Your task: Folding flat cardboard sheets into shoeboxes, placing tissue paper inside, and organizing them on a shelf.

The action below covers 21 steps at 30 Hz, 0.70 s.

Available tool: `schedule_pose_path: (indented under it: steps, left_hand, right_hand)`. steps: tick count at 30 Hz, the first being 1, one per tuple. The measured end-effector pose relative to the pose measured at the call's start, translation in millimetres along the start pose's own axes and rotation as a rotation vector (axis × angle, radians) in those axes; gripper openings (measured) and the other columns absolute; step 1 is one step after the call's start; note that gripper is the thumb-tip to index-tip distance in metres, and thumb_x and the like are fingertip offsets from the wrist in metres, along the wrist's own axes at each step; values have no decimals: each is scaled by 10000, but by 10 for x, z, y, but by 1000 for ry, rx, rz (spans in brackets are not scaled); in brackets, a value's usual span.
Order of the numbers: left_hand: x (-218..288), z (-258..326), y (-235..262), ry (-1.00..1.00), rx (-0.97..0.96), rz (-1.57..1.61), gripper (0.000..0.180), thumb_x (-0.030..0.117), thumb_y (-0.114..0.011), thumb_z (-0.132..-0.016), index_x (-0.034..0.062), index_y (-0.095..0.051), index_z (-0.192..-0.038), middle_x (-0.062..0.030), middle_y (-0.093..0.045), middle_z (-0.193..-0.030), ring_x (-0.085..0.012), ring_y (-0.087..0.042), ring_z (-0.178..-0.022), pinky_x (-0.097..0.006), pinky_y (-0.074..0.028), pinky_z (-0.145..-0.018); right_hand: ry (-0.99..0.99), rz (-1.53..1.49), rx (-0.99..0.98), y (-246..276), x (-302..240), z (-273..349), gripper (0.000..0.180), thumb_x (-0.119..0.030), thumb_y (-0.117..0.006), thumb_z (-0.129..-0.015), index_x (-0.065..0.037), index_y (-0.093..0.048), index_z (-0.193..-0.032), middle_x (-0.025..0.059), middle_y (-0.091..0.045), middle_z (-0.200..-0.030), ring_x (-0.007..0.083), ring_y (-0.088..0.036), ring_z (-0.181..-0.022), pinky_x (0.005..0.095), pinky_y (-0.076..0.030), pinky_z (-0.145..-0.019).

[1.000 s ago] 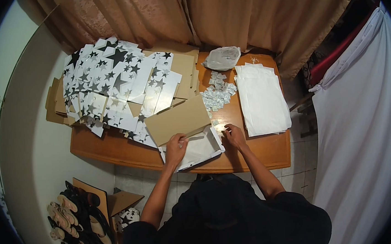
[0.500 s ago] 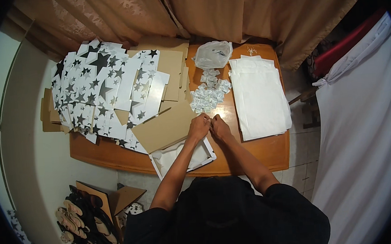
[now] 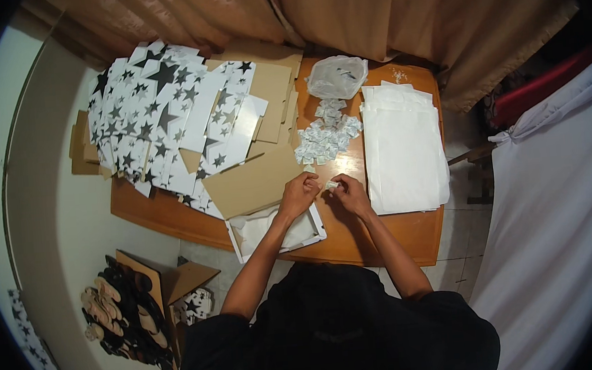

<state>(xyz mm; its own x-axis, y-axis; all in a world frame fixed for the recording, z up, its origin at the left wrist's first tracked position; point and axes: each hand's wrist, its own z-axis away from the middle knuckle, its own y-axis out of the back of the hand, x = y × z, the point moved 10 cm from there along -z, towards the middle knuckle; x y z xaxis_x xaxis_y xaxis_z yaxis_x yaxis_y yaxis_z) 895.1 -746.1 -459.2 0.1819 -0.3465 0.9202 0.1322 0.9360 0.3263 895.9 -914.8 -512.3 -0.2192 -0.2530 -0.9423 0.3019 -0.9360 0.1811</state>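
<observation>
My right hand (image 3: 350,196) pinches a small whitish sachet (image 3: 332,184) between thumb and fingertips, just above the table. Close by on the left, my left hand (image 3: 300,196) has its fingers curled together; whether anything is in them is hidden. One loose sachet (image 3: 309,168) lies right beyond the left fingertips. Farther back is a loose heap of similar sachets (image 3: 326,139). Below my left forearm, an open white box (image 3: 317,228) with white paper inside stands at the table's near edge, its brown cardboard lid (image 3: 244,183) raised.
A stack of white paper sheets (image 3: 405,152) lies on the right of the wooden table (image 3: 411,238). Behind the sachets sits a clear plastic bag (image 3: 336,77). Star-patterned cardboard boxes (image 3: 145,120) pile up at left. Several shoes (image 3: 129,313) are on the floor at lower left.
My hands, close together before, have moved apart a little. The sachet in my right fingers now shows. The whole view has shifted slightly.
</observation>
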Motion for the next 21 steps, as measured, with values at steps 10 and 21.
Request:
schedule_pose_path:
  steps: [10,21]
  left_hand:
    - [-396,865,505,155,144,160,169,57,-701,-917,-1,-664,-1071,-79,-685,-838,-132,-689,-729,-273,-585,-563]
    - [-1154,1460,1041,211,126,168,104,64,-685,-933,-8,-636,-991,-86,-689,-863,-165,-738,-765,-286,-611,-557]
  right_hand:
    - [25,-137,-256,-922,-378,349,176,-52,-677,-943,8,-634,-1102,10,-606,-828,94,-668,-738,260,-535,-662]
    - [184,262,-352,-1883,-464,577,169,-109,-733,-903,-6,-619,-975,67,-650,-759,122,-674,-723,282,-515,-650]
